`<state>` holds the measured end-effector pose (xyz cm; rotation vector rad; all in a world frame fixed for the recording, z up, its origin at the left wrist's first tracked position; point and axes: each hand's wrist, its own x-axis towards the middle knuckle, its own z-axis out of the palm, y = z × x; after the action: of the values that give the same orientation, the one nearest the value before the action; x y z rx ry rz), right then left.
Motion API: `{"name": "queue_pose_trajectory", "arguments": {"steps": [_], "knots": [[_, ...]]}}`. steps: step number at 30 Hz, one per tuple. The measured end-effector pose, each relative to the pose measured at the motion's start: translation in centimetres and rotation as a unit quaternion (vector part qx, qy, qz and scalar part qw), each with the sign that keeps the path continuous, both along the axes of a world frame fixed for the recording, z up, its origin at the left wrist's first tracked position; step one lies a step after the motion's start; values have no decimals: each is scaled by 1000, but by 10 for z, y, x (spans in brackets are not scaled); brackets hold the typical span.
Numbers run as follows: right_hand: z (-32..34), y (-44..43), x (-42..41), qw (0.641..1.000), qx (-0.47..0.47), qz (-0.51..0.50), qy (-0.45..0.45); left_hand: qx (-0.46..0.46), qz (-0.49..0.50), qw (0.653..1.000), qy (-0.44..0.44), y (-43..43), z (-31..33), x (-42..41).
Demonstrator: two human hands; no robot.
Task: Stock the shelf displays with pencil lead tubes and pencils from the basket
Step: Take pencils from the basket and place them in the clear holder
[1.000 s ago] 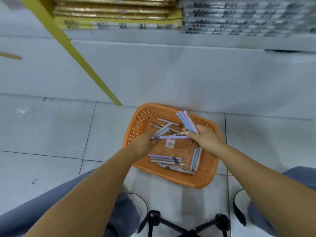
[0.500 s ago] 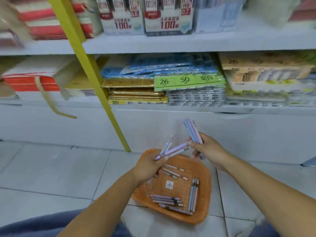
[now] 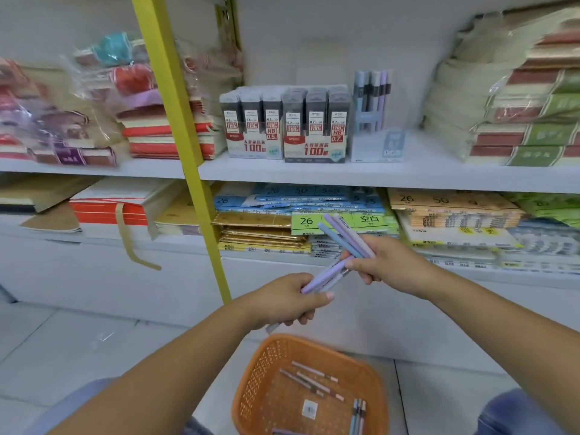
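While both grips are loaded, the step in hand looks to be gathering the two bunches into one before carrying them up to the shelf (image 3: 423, 175). The left grip (image 3: 282, 304) is curled round a few lilac pencils (image 3: 326, 273) that point toward 2 o'clock. The right grip (image 3: 392, 265) pinches a fan of blue and lilac pencils (image 3: 346, 237) that slants toward 11 o'clock. The two bunches cross just in front of the right fingers.

To do it well, I would lay the left bunch alongside the right one, square up the ends so they all face one way, and only then lift. The pencil stand (image 3: 372, 98) sits at 12 o'clock, just right of the lead tube boxes (image 3: 284, 124), with several pencils upright in it already. Feeding the new ones in from above should keep those boxes from being nudged. More pencils (image 3: 314, 381) lie in the orange basket (image 3: 251, 381) on the floor at 6 o'clock.

Fingers cover the lower ends of both bunches, so I cannot count them exactly. The basket's near edge is cut off, and I cannot tell whether any lead tubes lie in it. The stand's slots are too blurred to read.
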<state>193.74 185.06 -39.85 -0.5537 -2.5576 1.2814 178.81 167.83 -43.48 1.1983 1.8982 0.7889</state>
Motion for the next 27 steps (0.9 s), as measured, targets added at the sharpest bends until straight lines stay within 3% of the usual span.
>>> {"name": "queue_pose_trajectory", "arguments": {"steps": [3,7,14,19,27], "knots": [[6,-2,-8,997,-59,-8,57,32,27,999,-5,2,5,-5],[1,-3,-15,974,-188,-52,114,94,98,988,-79,2,4,-13],[1,-12,-26,977,-206,5,51,289,237,893,-251,20,20,-14],[2,-30,-31,967,-245,61,25,301,236,872,-307,28,27,-10],[3,-27,-28,967,-250,52,12,307,191,872,-331,34,31,-6]]}}
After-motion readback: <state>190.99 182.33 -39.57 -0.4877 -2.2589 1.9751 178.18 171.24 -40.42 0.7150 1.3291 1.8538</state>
